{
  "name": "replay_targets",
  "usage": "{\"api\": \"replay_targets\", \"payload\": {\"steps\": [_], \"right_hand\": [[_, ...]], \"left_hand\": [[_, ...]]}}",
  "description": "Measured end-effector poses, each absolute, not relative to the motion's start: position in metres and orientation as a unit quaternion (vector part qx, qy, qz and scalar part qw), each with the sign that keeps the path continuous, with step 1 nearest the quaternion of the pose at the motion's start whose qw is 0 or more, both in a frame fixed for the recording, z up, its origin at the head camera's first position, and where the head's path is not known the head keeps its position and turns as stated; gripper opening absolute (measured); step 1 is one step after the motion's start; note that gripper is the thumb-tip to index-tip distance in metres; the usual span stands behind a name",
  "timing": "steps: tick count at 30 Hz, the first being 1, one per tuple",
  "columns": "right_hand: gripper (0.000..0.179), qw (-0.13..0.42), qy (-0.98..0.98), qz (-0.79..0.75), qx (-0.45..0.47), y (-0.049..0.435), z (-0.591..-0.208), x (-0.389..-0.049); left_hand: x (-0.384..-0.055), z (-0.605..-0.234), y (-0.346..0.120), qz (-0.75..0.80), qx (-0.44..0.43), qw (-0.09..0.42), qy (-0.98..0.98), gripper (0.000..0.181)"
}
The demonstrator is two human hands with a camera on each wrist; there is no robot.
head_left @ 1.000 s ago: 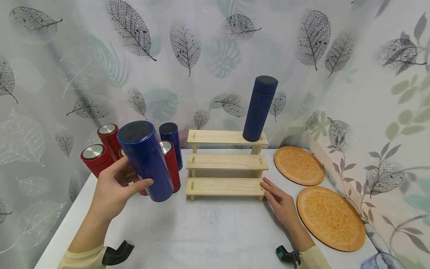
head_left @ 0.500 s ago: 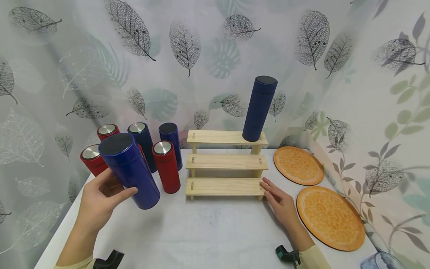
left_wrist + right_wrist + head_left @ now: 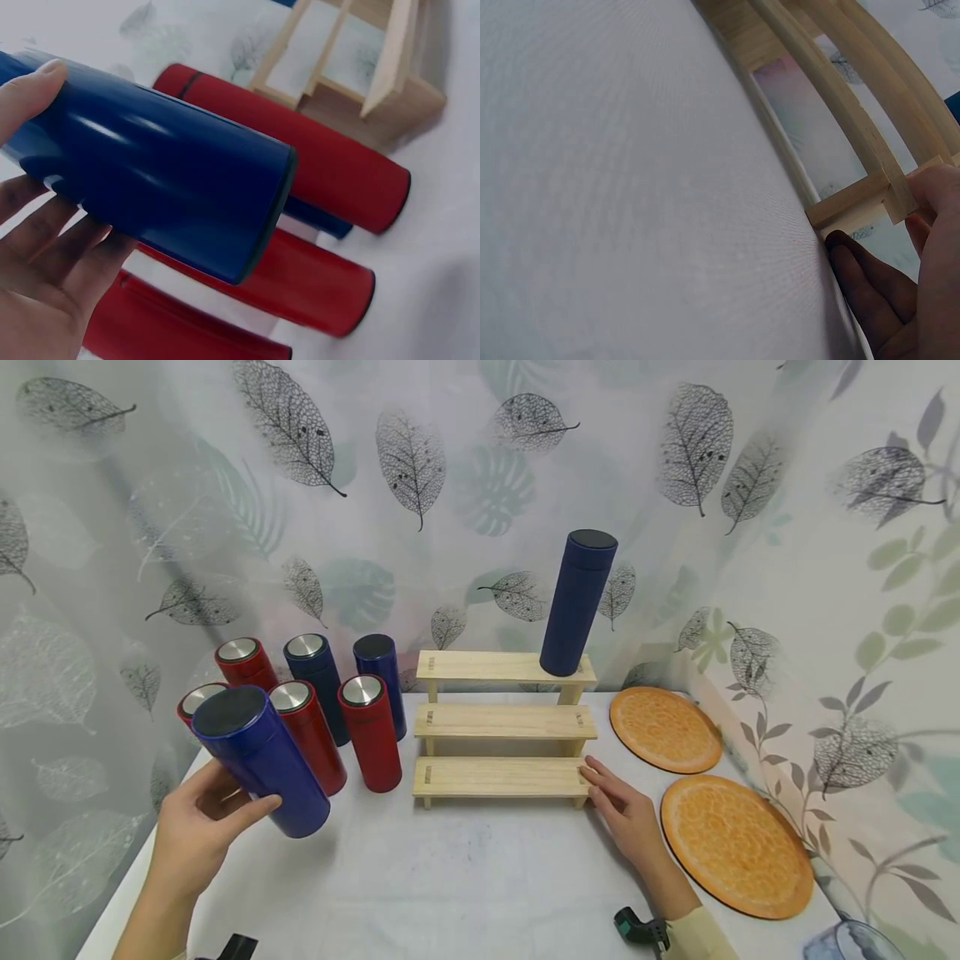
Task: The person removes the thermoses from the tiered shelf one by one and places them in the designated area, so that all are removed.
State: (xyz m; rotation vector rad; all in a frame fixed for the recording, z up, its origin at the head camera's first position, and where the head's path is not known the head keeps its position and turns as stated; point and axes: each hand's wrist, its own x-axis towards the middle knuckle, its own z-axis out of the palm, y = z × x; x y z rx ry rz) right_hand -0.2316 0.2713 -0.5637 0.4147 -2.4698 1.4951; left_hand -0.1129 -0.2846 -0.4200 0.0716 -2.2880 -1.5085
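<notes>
My left hand (image 3: 197, 827) grips a glossy blue thermos (image 3: 262, 760) with a black top, tilted and held above the table. In the left wrist view, the thumb lies on one side of the blue thermos (image 3: 157, 165) and the fingers on the other. Red thermoses with silver tops, such as one upright red thermos (image 3: 371, 735), stand just behind it. My right hand (image 3: 626, 818) touches the right end of the lowest step of a three-step wooden rack (image 3: 502, 774); its fingers (image 3: 870, 285) sit by the rack's end in the right wrist view.
A dark blue thermos (image 3: 579, 602) stands at the right of the top step. Behind the red ones are a silver-topped blue thermos (image 3: 321, 681) and a black-topped one (image 3: 382, 681). Two round orange-brown mats (image 3: 738, 843) lie right. A leaf-patterned curtain (image 3: 480, 485) hangs behind.
My left hand has moved left and lower with the blue thermos, uncovering the red and blue thermoses behind it. My right hand has stayed at the rack.
</notes>
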Motion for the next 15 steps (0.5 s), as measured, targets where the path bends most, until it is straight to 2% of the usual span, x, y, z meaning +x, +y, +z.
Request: {"api": "replay_targets", "payload": {"steps": [15], "right_hand": [[0.035,0.110,-0.837,0.518,0.140,0.270,-0.563,-0.231]], "left_hand": [[-0.112,-0.452,-0.299,-0.539,0.082,0.205,-0.813,0.079]]}}
